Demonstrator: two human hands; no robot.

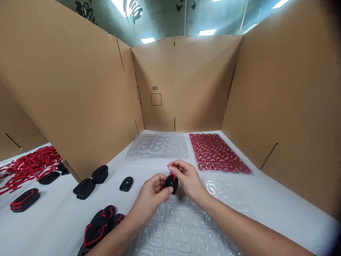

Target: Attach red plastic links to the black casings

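The left hand (153,190) pinches a black shell (171,183) from its left edge, while the right hand (186,177) closes thumb and fingers on a red strip (174,170) standing up from the shell's top. Both hover just above an empty clear tray (186,227) on the white bench (279,206). Farther back lie a tray of red strips (217,153) and a clear stack (158,144); loose black shells (126,184) sit to the left, all between cardboard walls (186,81).

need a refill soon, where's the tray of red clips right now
In the head view the tray of red clips lies far right on the table, beside the stack of clear trays.
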